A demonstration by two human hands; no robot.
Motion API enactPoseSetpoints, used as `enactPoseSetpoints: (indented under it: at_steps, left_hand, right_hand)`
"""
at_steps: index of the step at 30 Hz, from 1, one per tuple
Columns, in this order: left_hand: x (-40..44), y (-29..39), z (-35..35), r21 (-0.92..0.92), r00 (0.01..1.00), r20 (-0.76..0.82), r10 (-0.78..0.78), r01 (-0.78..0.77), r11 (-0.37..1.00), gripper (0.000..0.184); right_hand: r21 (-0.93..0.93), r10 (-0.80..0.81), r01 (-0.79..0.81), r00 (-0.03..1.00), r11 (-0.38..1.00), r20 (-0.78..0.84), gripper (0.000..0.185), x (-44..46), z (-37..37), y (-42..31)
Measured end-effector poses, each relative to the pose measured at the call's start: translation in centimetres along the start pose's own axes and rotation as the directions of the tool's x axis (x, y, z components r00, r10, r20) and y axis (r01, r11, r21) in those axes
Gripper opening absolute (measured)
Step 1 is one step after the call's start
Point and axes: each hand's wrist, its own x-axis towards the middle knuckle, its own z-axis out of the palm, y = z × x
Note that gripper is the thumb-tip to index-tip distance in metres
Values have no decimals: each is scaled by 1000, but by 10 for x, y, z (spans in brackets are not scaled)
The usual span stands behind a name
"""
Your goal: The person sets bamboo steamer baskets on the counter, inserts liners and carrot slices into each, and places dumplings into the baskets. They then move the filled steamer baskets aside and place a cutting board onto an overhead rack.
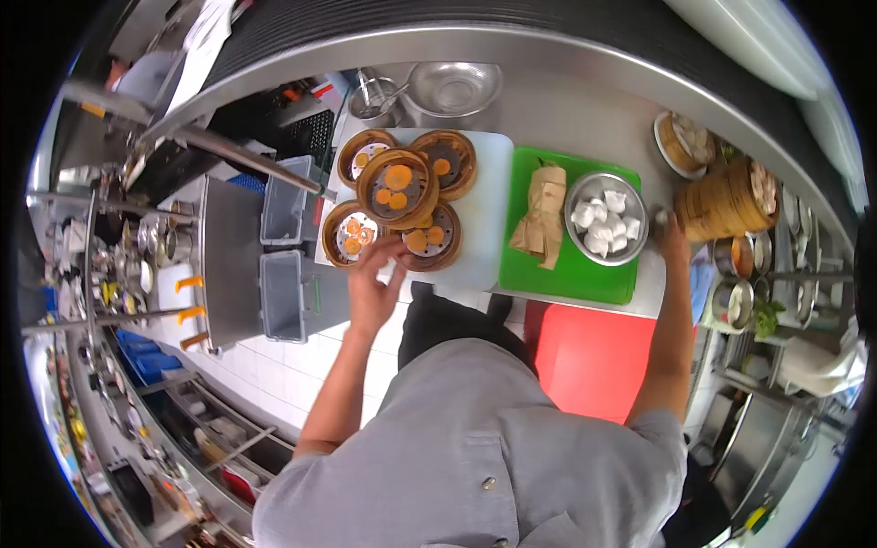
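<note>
The left hand (373, 279) is at the near side of a group of round wooden baskets (459, 248), which stand on a white board (491, 205). Its fingers are bent, with a gap to the thumb, and the fingertips are just beside an orange slice (416, 241) in the near right basket; whether they pinch this slice, I cannot tell. Other orange slices lie in the baskets.

The right hand (672, 242) is between a metal bowl (581, 189) of white pieces (598, 226) and a tilted wooden basket (717, 210). Its fingers are small and unclear, so I cannot tell its grasp. The bowl stands on a green board (562, 287), beside a brown paper bag (545, 210).
</note>
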Motion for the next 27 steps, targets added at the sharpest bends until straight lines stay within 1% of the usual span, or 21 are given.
enactPoseSetpoints:
  at_steps: [2, 4, 5, 7, 9, 10, 11, 12, 13, 14, 15, 17, 18, 19, 20, 21, 22, 23, 24, 25, 27]
  left_hand:
    - [17, -15, -10, -31, 999, -54, 0, -1, 1000, 18]
    - [36, -15, -24, -41, 996, -94, 3, -7, 999, 21]
    - [43, -17, -26, -58, 994, -108, -8, 2, 998, 21]
    - [56, -23, -27, -251, 983, -26, -183, 171, 953, 24]
    - [71, -39, -19, -333, 988, 40, -148, 153, 930, 32]
    - [79, -37, -16, -475, 980, 137, -144, 193, 858, 36]
    - [89, -35, -15, -601, 965, 231, -123, 241, 762, 39]
    - [99, -32, -16, -612, 964, 245, -107, 239, 753, 39]
    - [106, -28, -20, -684, 925, 365, -104, 342, 644, 41]
    - [113, -28, -23, -728, 876, 474, -83, 444, 523, 44]
    - [118, -36, -24, -735, 876, 477, -72, 443, 513, 44]
    - [124, -64, -20, -667, 953, 302, -26, 231, 708, 46]
    - [125, -82, -17, -750, 951, 303, -59, 276, 601, 47]
    - [124, -93, -23, -754, 949, 311, -61, 285, 591, 47]
    - [123, -103, -30, -682, 934, 347, -85, 314, 660, 43]
    - [120, -112, -34, -603, 917, 382, -115, 341, 721, 40]
    - [119, -118, -34, -477, 923, 359, -141, 311, 822, 39]
    - [116, -120, -35, -485, 921, 360, -151, 323, 813, 39]
    - [117, -111, -40, -379, 967, 254, 4, 96, 920, 40]
    - [117, -105, -42, -240, 969, 169, 178, -135, 961, 41]
    - [121, -107, -35, -225, 964, 116, 239, -209, 952, 40]
  right_hand:
    - [119, -128, 160, 963, 980, -237, 64, 39, 60, 67]
    - [620, 23, 51, 994, 783, -110, 70, 14, 23, 64]
    - [604, 11, 65, 992, 794, -122, 70, 3, 2, 50]
    - [626, 130, 254, 856, 737, -500, 59, -60, -53, -20]
    - [681, -76, 349, 915, 643, -397, 45, -112, -106, -126]
    - [652, -165, 370, 920, 662, -355, 38, -154, -130, -197]
    - [615, -294, 363, 931, 700, -215, 43, -182, -150, -257]
    - [501, -511, 638, 769, 585, -384, 40, -183, -122, -295]
    - [410, -586, 662, 748, 628, -312, 43, -215, -134, -348]
    - [313, -687, 769, 639, 557, -345, 49, -222, -118, -382]
    - [206, -728, 734, 675, 647, -119, 50, -238, -124, -418]
    - [115, -747, 755, 656, 646, -110, 51, -242, -99, -455]
    - [240, -773, 790, 607, 564, -183, 51, -237, -92, -465]
    - [353, -786, 813, 561, 464, -260, 52, -235, -91, -476]
    - [411, -739, 700, 668, 583, -89, 59, -231, -98, -479]
    - [526, -659, 530, 748, 665, 78, 54, -222, -99, -481]
    - [477, -664, 559, 744, 678, 71, 51, -216, -100, -482]
    - [427, -672, 589, 738, 686, 60, 47, -210, -101, -484]
    - [394, -722, 675, 691, 624, -42, 41, -200, -88, -483]
    - [386, -723, 676, 690, 627, -34, 41, -199, -84, -487]
    - [293, -814, 800, 571, 524, -104, 44, -198, -82, -495]
